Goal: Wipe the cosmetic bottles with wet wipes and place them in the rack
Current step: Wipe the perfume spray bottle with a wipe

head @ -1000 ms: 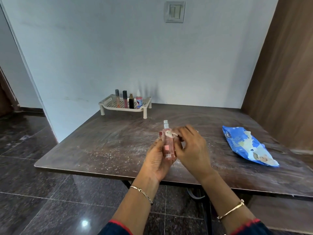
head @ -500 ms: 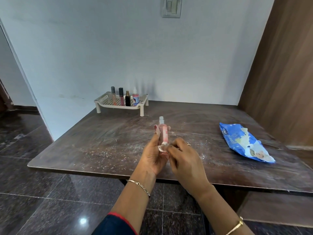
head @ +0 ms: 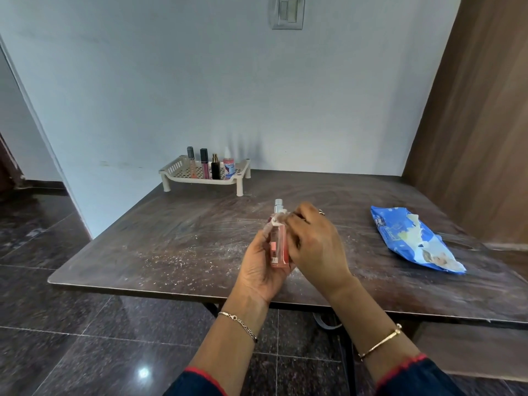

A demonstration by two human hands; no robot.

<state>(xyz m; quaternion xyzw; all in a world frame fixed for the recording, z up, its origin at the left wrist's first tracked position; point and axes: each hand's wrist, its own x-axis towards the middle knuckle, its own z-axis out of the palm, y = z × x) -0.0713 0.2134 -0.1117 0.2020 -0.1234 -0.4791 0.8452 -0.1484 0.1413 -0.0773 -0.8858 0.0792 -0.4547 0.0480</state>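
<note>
**Q:** What are the fingers doing?

**A:** Fingers [head: 301, 214] of the right hand [head: 314, 241] bunch together, pinching a white wet wipe [head: 277, 220] against the shoulder of a pink bottle [head: 278, 247]. The left hand [head: 258, 270] curls round the bottle's lower body, apparently to brace it for the rubbing.

**Q:** And its heading?

**A:** The long axis is near upright, with the silver nozzle up and the base low in the left hand. It is held above the table [head: 171, 252] near its front edge, well apart from the rack [head: 175, 168], where four bottles [head: 211, 167] stand. A blue wipes pack [head: 400, 238] lies to the right, likely kept within reach.
</note>
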